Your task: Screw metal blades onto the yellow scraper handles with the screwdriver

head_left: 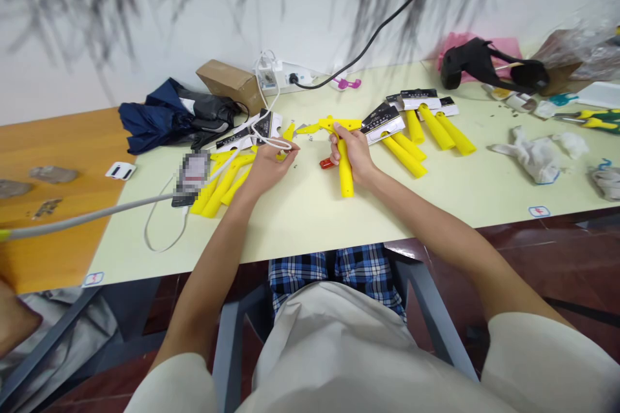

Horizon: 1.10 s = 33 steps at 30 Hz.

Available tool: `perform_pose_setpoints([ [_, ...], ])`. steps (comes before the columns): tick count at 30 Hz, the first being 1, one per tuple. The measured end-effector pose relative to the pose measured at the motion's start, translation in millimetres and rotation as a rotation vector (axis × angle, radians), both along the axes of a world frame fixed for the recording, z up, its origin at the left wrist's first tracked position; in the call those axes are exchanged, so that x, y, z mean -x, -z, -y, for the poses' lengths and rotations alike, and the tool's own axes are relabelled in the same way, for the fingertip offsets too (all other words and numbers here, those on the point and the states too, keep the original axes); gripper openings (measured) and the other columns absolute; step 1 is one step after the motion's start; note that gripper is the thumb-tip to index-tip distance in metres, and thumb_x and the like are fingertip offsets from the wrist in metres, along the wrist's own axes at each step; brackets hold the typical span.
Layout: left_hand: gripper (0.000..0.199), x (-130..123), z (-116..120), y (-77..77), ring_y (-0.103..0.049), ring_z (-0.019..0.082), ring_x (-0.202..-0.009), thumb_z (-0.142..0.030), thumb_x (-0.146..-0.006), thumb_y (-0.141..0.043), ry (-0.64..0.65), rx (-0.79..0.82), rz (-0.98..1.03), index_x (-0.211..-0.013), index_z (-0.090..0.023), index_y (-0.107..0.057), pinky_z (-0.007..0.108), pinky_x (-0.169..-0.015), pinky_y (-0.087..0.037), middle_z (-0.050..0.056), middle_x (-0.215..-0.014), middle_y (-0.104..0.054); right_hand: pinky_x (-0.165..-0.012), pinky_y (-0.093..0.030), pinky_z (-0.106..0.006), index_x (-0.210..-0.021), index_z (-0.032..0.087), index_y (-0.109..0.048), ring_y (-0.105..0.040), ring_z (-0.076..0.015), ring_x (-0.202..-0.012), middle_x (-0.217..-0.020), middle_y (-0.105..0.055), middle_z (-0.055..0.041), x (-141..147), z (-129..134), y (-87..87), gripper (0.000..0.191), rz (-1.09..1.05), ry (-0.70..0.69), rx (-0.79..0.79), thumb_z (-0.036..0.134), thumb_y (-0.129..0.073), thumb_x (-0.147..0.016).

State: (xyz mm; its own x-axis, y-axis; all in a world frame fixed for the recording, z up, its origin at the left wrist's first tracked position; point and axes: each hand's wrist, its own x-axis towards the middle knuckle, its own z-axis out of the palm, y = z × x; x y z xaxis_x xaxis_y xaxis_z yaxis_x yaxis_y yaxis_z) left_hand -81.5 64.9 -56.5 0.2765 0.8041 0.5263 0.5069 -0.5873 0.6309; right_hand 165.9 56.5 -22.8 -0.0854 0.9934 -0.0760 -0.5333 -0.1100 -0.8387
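My right hand (356, 153) is wrapped round a yellow tool (345, 174) whose handle points down toward the table's front edge. Left of it, my left hand (272, 164) has thumb and fingertips drawn close together; anything between them is too small to make out. A red object (327, 163) shows beside my right fingers. Several yellow handles (220, 190) lie under and left of my left hand, and more yellow handles (407, 153) rest to the right, near black and white packaging cards (383, 124). Small dark bits lie between my hands.
A phone (192, 175) with a white cable lies at the left. Behind are a blue umbrella (157, 117), a cardboard box (231, 85) and a power strip (298, 74). White gloves (533, 158) and green-yellow pliers (593, 119) lie right. Another person's arm (17, 319) shows far left.
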Motion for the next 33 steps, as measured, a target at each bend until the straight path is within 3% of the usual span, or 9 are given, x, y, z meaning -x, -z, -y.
perform_pose_setpoints([
  [2, 0.021, 2.3, 0.8, -5.6, -0.075, 0.022, -0.094, -0.037, -0.102, -0.074, 0.017, 0.022, 0.018, -0.106, -0.021, -0.086, 0.037, -0.089, -0.058, 0.008, -0.101, -0.083, -0.038, -0.041, -0.025, -0.074, 0.022, -0.057, -0.043, -0.0093, -0.04, -0.056, -0.053, 0.0049, -0.1, -0.5, 0.9, 0.049, 0.014, -0.006, 0.005, 0.05, -0.089, -0.098],
  [6, 0.029, 1.2, -18.3, -13.3, -0.073, 0.022, -0.09, -0.044, -0.099, -0.072, -0.086, 0.084, -0.013, -0.106, -0.02, -0.088, 0.035, -0.081, -0.056, 0.009, -0.104, -0.085, -0.039, -0.042, -0.024, -0.074, 0.022, -0.056, -0.044, -0.0097, -0.04, -0.055, -0.053, 0.0044, 0.2, -1.0, 3.5, 0.051, 0.039, -0.034, 0.004, 0.055, -0.088, -0.099],
  [9, 0.026, -2.0, -48.5, -21.4, -0.072, 0.023, -0.086, -0.04, -0.091, -0.072, -0.131, 0.15, -0.176, -0.097, -0.019, -0.087, 0.035, -0.083, -0.057, 0.009, -0.095, -0.085, -0.039, -0.043, -0.024, -0.073, 0.022, -0.056, -0.044, -0.0093, -0.04, -0.055, -0.054, 0.0039, -0.1, -1.5, 5.9, 0.054, 0.059, -0.058, -0.012, 0.058, -0.088, -0.098],
  [15, 0.027, -1.5, -91.3, -44.5, -0.074, 0.027, -0.081, -0.032, -0.078, -0.067, -0.019, 0.269, -0.528, -0.089, -0.017, -0.086, 0.036, -0.081, -0.057, 0.012, -0.088, -0.083, -0.041, -0.045, -0.024, -0.076, 0.022, -0.057, -0.047, -0.01, -0.039, -0.053, -0.053, 0.0049, -2.5, -2.2, 6.9, 0.049, 0.109, -0.079, -0.036, 0.056, -0.085, -0.099],
  [20, 0.034, -3.4, -102.6, -58.1, -0.075, 0.025, -0.076, -0.032, -0.069, -0.069, 0.034, 0.404, -0.618, -0.096, -0.019, -0.085, 0.032, -0.073, -0.056, 0.008, -0.085, -0.083, -0.04, -0.044, -0.023, -0.076, 0.024, -0.054, -0.048, -0.0108, -0.038, -0.049, -0.052, 0.0053, -2.5, -3.2, 6.2, 0.055, 0.162, -0.082, -0.01, 0.064, -0.083, -0.098],
  [25, 0.029, -14.5, -115.1, -69.0, -0.078, 0.027, -0.084, -0.033, -0.066, -0.07, 0.114, 0.467, -0.727, -0.088, -0.021, -0.084, 0.032, -0.077, -0.059, 0.008, -0.088, -0.085, -0.041, -0.046, -0.025, -0.074, 0.023, -0.056, -0.048, -0.0115, -0.038, -0.048, -0.054, 0.004, -3.6, -4.4, 8.5, 0.054, 0.144, -0.111, -0.041, 0.064, -0.086, -0.095],
  [33, 0.022, -15.1, -121.1, -68.7, -0.079, 0.029, -0.09, -0.033, -0.07, -0.072, 0.102, 0.516, -0.828, -0.085, -0.02, -0.083, 0.034, -0.085, -0.061, 0.012, -0.096, -0.086, -0.041, -0.046, -0.025, -0.073, 0.023, -0.057, -0.048, -0.012, -0.038, -0.047, -0.053, 0.0034, -2.9, -6.1, 11.2, 0.056, 0.139, -0.114, -0.049, 0.066, -0.087, -0.092],
])
